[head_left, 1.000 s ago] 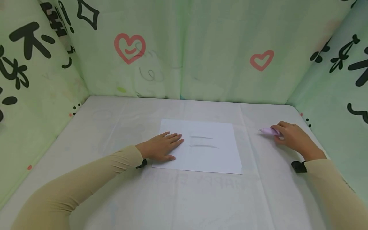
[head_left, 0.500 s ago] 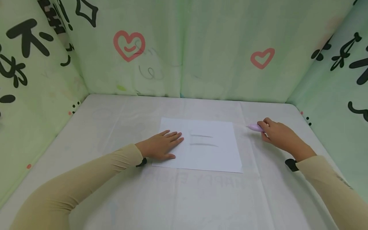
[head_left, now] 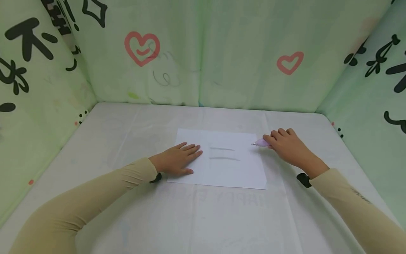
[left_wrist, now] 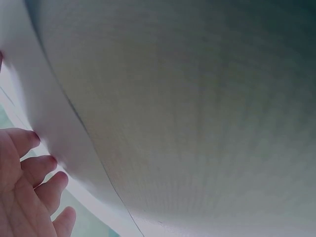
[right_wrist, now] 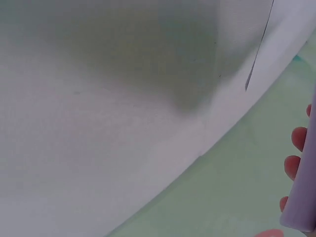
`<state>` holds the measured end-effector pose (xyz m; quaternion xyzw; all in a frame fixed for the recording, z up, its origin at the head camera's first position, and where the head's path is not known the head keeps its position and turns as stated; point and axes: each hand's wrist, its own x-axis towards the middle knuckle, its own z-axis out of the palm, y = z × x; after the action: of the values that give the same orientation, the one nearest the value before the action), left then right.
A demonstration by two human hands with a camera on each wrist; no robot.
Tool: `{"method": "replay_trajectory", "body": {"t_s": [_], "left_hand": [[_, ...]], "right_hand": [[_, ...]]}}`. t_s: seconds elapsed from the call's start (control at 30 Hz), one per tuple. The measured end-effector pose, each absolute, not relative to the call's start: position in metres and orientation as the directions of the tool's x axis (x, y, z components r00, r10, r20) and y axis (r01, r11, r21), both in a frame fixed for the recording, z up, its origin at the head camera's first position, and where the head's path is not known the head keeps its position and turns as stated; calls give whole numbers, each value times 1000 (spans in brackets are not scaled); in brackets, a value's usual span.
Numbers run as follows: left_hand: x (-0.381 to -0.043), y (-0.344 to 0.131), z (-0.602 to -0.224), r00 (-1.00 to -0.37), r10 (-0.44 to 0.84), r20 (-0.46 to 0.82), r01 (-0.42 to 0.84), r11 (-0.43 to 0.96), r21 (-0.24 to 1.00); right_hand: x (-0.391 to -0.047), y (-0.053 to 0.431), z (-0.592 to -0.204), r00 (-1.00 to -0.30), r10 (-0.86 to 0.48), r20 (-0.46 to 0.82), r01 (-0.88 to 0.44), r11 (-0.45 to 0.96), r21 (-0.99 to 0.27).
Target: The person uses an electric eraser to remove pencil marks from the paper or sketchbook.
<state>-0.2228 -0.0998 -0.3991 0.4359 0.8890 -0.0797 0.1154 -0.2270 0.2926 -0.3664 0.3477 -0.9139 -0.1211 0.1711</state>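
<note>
A white sheet of paper lies on the table with two short grey lines near its middle. My left hand rests flat on the paper's left part, fingers spread; in the left wrist view its fingertips show at the lower left. My right hand grips a thick lavender pen with a thin metal tip pointing left, over the paper's upper right edge. The pen's barrel appears at the right border of the right wrist view, fingers curled round it.
A white cloth with fold creases covers the table. Pale green curtains with red hearts and black lettering stand round the back and both sides.
My right hand has moved left with the pen, from the right side of the table to the paper's upper right edge. My left hand has stayed on the paper.
</note>
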Motion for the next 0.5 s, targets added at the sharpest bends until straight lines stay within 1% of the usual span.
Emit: {"method": "replay_trajectory", "body": {"t_s": [0.1, 0.2, 0.4, 0.5], "left_hand": [[-222, -100, -398, -591, 761, -270, 795, 605, -35], [-222, -100, -397, -588, 764, -266, 796, 604, -28], [-222, -100, -396, -580, 772, -259, 802, 597, -16], [-222, -100, -396, -586, 763, -272, 797, 603, -23]], "right_hand": [[-230, 286, -368, -665, -692, 279, -606, 719, 340], [-231, 279, -368, -655, -694, 299, -609, 719, 335], [-235, 269, -366, -706, -662, 253, -581, 745, 328], [-237, 266, -365, -710, -652, 264, -574, 754, 318]]}}
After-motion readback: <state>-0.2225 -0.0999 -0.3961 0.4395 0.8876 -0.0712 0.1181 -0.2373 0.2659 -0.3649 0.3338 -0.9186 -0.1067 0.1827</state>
